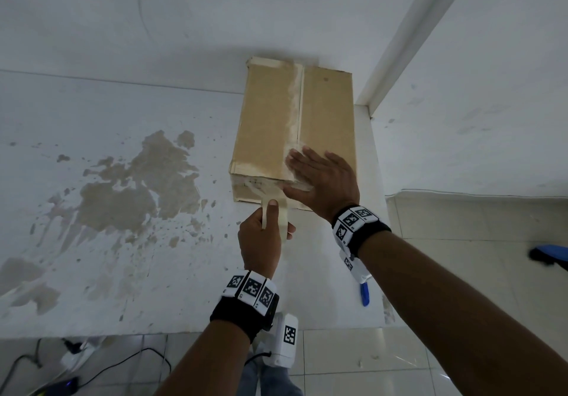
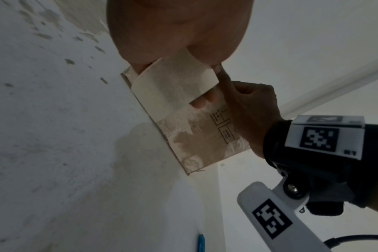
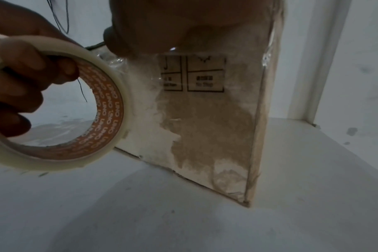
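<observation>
A brown cardboard box [image 1: 267, 119] stands on the white table [image 1: 123, 272], with pale tape along its top seam. My right hand [image 1: 319, 177] lies flat on the near end of the top, fingers straight, thumb down over the front edge. Just in front of the box my left hand [image 1: 270, 223] grips a roll of tape [image 1: 284, 220], and a strip runs from the roll up onto the box's front face. In the right wrist view the left hand's fingers [image 3: 22, 68] pass through the roll [image 3: 110, 95] beside the box [image 3: 205, 127]. The left wrist view shows the roll [image 2: 175, 81] and the right hand [image 2: 253, 109] on the box [image 2: 205, 145].
A blue pen-like tool [image 1: 364, 294] lies on the table near its right edge. A large brown stain [image 1: 138, 186] marks the tabletop on the left. A white post [image 1: 399, 42] rises behind the box. Cables [image 1: 76, 380] lie on the tiled floor below.
</observation>
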Tool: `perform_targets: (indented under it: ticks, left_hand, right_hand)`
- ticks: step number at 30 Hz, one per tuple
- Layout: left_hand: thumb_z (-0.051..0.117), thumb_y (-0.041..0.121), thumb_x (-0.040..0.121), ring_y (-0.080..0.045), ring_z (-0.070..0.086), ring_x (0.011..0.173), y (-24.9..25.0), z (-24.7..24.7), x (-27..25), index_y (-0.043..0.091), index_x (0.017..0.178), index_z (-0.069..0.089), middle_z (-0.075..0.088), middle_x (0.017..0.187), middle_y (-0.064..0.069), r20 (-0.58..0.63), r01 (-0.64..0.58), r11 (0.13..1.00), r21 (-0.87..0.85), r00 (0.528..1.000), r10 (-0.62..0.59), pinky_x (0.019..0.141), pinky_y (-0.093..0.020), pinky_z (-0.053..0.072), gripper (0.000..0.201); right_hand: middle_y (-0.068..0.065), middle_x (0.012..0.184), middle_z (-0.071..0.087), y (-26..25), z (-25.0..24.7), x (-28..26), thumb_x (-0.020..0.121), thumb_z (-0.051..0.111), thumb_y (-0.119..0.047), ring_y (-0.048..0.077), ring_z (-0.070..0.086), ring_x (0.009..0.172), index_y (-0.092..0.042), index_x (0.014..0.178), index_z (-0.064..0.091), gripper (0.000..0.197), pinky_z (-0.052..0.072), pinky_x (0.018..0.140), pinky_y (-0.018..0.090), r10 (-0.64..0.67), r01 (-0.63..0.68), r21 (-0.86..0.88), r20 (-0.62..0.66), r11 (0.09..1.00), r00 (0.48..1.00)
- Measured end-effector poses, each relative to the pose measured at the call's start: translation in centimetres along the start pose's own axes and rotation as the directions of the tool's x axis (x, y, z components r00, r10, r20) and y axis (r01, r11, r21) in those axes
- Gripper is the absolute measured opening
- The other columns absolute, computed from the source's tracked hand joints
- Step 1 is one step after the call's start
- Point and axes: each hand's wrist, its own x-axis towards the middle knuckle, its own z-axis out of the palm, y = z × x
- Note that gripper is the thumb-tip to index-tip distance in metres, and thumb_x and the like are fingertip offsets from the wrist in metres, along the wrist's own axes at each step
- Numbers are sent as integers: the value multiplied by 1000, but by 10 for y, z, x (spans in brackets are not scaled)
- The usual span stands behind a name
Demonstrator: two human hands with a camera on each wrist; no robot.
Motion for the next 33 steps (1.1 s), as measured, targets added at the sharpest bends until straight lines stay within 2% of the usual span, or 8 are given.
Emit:
perform_targets:
  ticks: [6,10,13,17,22,24,28,33]
  left_hand:
    - [45,39,105,-1,66,49,2,-4,2,6,76,76,75,61,-1,-4,-1,1000,-5,1000,1,57,-7,46,54]
    - [44,38,105,3,65,50,2,-7,2,5,74,75,74,60,-1,-13,-17,1000,13,1000,17,56,1,41,55]
    - [45,39,105,1,65,49,1,-7,2,6,74,76,74,59,0,-14,-12,1000,2,1000,12,56,0,42,54]
    - [46,41,104,-2,66,48,0,-6,1,9,73,76,74,58,0,-16,-9,1000,-11,1000,9,54,-3,44,54]
    - [46,39,104,1,65,48,0,-6,0,6,72,75,74,58,0,-15,-5,1000,11,1000,5,54,-2,42,54]
    - [46,40,104,-1,66,48,0,-5,0,6,72,74,74,58,0,-15,-1,1000,2,1000,1,54,-3,43,55]
    - [44,40,105,-4,67,48,-1,-4,1,7,73,75,75,60,-1,-8,-20,1000,14,1000,20,60,-17,50,55]
    - [45,39,105,-7,66,47,4,0,-1,4,74,74,75,60,-3,-1,-13,999,-33,1000,13,54,-10,48,55]
  right_hand:
    - [-12,140,62,1,3,0,83,60,-68,9,55,133,-29,130,65,62,44,106,44,-13,13,0,-17,1000,1000]
    - [-14,138,63,-3,-3,2,84,57,-71,7,55,132,-30,126,68,60,42,109,42,46,-44,57,-34,997,998]
    - [-12,139,62,-2,0,0,86,55,-69,9,54,134,-28,129,66,60,41,109,42,10,-10,15,-22,1000,1000]
    - [-10,143,59,4,4,-3,84,63,-62,11,53,135,-27,135,62,62,43,107,45,-38,38,4,-5,999,999]
    - [-13,142,60,0,-2,-1,85,55,-72,8,52,135,-29,131,64,64,40,110,42,2,-2,41,-12,999,1000]
    - [-8,142,61,2,0,0,89,52,-67,13,54,135,-25,132,63,61,42,109,44,-41,41,31,-11,999,999]
    - [6,145,58,10,5,-1,96,45,-55,25,53,136,-12,140,57,63,42,110,50,-162,159,44,58,986,985]
    - [9,160,37,19,-1,0,101,44,-44,28,33,149,-10,152,38,62,25,121,52,-239,226,85,200,970,950]
